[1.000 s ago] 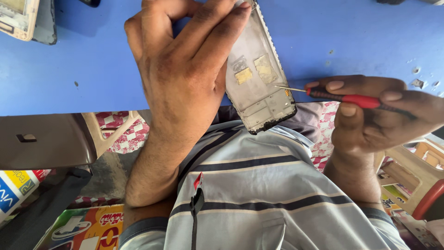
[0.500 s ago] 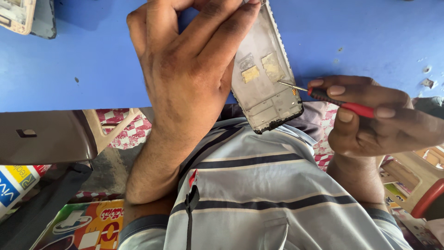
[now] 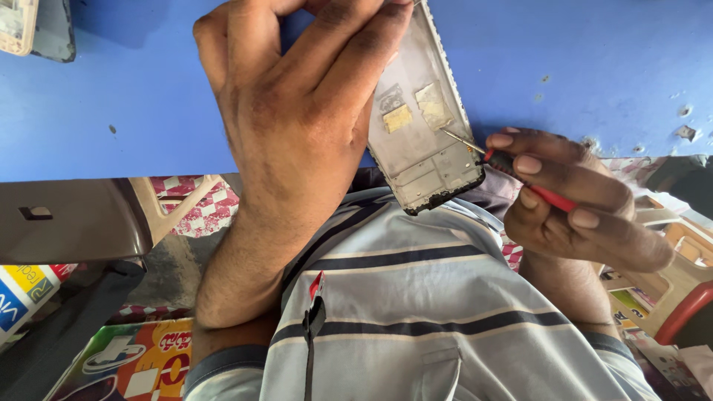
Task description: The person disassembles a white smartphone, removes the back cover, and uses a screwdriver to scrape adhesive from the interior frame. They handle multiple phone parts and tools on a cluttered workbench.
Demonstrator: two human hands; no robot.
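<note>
My left hand (image 3: 297, 111) grips an opened phone frame (image 3: 423, 141), a silver-grey shell with its bare inner side facing me and two small gold patches near its middle. The frame is tilted, its lower end hanging over the table's near edge above my striped shirt. My right hand (image 3: 579, 200) pinches a thin screwdriver (image 3: 512, 167) with a red and black handle. Its metal tip touches the frame's right side, just below the gold patches.
A blue table (image 3: 579, 59) fills the upper half of the view, with small specks of debris at the right. Another phone part (image 3: 30, 26) lies at the top left corner. Below the table edge are a dark drawer front (image 3: 67, 219), colourful boxes and plastic chairs.
The phone frame and my left hand have shifted slightly right and up. My right hand has come closer, bringing the screwdriver tip onto the frame's right side.
</note>
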